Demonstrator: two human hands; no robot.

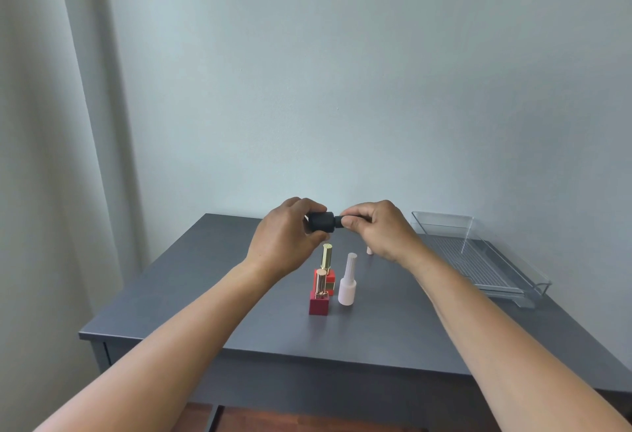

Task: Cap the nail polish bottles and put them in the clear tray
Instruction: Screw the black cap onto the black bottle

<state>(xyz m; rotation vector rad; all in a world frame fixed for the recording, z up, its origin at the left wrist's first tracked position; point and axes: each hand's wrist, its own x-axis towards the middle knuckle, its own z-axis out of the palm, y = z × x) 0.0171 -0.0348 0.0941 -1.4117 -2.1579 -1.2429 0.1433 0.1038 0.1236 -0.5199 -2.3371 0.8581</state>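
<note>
Black nail polish bottle getting handled in mid-air over the table

The matte dark grey table (212, 294) is carrying a clear ribbed plastic tray (478, 260) at its far right, nothing sitting in it. The left hand (284, 240) is gripping the round black bottle (321, 222) sideways, fingers curling around it, while the right hand (383, 229) is pinching its black cap (354, 216) at the neck. Below them, standing capped: a smooth white bottle (347, 289) with a ribbed top, an orange-red square bottle (329, 277) and a dark red square bottle (319, 303), both wearing shiny gold caps. Something small and pink (369, 250) is peeking out behind the right hand.
</note>
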